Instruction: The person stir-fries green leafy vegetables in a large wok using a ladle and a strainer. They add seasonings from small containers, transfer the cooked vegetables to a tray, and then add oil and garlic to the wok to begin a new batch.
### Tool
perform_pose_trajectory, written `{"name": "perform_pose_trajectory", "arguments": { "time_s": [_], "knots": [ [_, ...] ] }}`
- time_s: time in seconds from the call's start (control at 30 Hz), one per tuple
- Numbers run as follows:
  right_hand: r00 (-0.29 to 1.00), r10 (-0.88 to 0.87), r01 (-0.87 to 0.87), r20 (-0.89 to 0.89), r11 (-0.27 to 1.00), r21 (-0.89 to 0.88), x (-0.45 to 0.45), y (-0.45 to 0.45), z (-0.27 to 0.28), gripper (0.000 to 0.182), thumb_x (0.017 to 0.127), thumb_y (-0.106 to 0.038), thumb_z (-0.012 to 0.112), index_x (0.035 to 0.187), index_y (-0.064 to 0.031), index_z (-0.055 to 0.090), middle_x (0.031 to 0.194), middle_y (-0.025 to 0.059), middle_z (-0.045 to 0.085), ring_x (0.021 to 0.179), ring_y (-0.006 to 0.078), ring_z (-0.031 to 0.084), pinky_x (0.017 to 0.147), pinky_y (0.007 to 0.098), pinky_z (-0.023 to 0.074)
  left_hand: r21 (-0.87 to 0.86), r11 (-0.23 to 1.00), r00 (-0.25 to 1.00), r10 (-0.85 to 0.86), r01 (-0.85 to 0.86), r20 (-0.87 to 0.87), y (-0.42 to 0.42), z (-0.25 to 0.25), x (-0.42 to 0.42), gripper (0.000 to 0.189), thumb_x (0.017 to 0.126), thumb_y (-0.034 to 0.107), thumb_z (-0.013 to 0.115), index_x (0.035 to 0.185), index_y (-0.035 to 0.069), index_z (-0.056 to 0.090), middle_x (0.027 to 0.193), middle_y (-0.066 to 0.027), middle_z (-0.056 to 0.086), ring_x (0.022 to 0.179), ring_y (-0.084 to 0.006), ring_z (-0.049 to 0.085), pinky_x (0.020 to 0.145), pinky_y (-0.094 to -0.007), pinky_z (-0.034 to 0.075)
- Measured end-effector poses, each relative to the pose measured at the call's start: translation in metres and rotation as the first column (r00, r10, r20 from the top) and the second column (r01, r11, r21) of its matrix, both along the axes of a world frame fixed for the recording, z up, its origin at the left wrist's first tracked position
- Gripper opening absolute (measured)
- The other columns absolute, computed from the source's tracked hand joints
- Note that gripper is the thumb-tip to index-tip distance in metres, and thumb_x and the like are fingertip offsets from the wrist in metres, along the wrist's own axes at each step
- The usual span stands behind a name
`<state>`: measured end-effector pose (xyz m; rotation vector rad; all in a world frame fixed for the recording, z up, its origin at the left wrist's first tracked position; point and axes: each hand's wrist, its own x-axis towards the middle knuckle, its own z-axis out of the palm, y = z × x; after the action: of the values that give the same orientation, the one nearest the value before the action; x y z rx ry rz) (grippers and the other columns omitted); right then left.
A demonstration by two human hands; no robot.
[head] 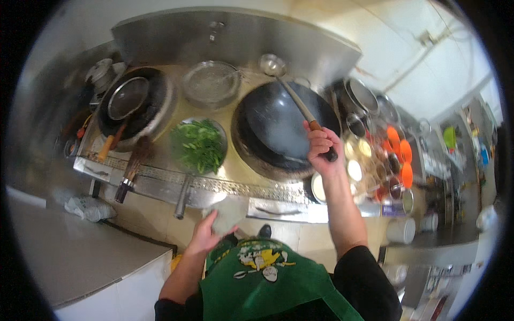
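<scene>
My right hand [322, 146] grips the wooden handle of a long metal ladle [272, 66]. The ladle's bowl lies beyond the far rim of a large black wok [277, 124], and its shaft crosses above the wok. Pale steam or smoke shows in the wok. My left hand [209, 232] holds a pale grey-green folded cloth [228, 214] in front of the stove's near edge. To the left of the wok, a round dish of cut leafy greens [198, 146] sits on the stove top.
A second wok [150, 124] with a strainer [128, 98] stands at left, a wire-mesh strainer [211, 84] at the back. Seasoning containers with orange scoops [406, 174] crowd the right. A brush [124, 188] and a handle [182, 198] jut over the front edge. A grey counter [80, 248] lies at lower left.
</scene>
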<state>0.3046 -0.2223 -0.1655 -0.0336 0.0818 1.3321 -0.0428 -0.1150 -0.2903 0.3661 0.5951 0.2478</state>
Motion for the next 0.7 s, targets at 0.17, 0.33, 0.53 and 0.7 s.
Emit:
{"name": "perform_pose_trajectory", "arguments": {
  "time_s": [0.17, 0.33, 0.53, 0.7],
  "knots": [
    [0.876, 0.04, 0.216, 0.481, 0.858, -0.465, 0.005, -0.121, -0.011, 0.034, 0.084, -0.007, 0.049, 0.117, 0.0007, 0.047, 0.068, 0.0007, 0.048, 0.048, 0.0074, 0.045, 0.041, 0.0197, 0.0388, -0.026, 0.972, 0.965, -0.228, 0.233, 0.127, 0.0, -0.005, 0.12, 0.05, 0.097, 0.043, 0.033, 0.133, 0.008, 0.038, 0.133, -0.0152, 0.044, 0.119, -0.0364, 0.045, 0.094, -0.0582, 0.041],
    [0.471, 0.573, 0.522, 0.671, 0.432, -0.736, -0.034, -0.221, -0.021, 0.033, 0.079, -0.005, 0.055, 0.11, -0.0002, 0.047, 0.064, 0.0022, 0.049, 0.049, 0.0113, 0.05, 0.041, 0.0235, 0.0402, -0.117, 0.986, 0.991, -0.115, 0.122, 0.066, -0.018, 0.001, 0.235, 0.044, 0.098, 0.036, 0.037, 0.132, 0.008, 0.034, 0.132, -0.0161, 0.042, 0.115, -0.0357, 0.048, 0.095, -0.0554, 0.042],
    [0.376, 0.619, 0.632, 0.69, 0.373, -0.679, -0.084, -0.302, -0.092, 0.051, 0.084, -0.004, 0.058, 0.131, 0.0004, 0.037, 0.07, 0.0032, 0.053, 0.056, 0.0103, 0.052, 0.05, 0.0253, 0.0444, 0.075, 0.976, 0.94, 0.217, -0.204, -0.264, -0.025, -0.046, 0.299, 0.028, 0.072, 0.001, 0.056, 0.1, 0.001, 0.053, 0.1, -0.0121, 0.056, 0.092, -0.0305, 0.056, 0.08, -0.0448, 0.048],
    [0.344, 0.607, 0.616, 0.716, 0.429, -0.66, -0.075, -0.307, -0.11, 0.051, 0.085, -0.005, 0.058, 0.131, 0.0013, 0.039, 0.071, 0.001, 0.052, 0.056, 0.0081, 0.049, 0.051, 0.0237, 0.0421, 0.262, 0.942, 0.853, 0.308, -0.21, -0.422, -0.016, -0.051, 0.3, 0.028, 0.06, -0.006, 0.055, 0.088, -0.001, 0.056, 0.087, -0.011, 0.056, 0.08, -0.0276, 0.057, 0.069, -0.0394, 0.046]
  ]
}}
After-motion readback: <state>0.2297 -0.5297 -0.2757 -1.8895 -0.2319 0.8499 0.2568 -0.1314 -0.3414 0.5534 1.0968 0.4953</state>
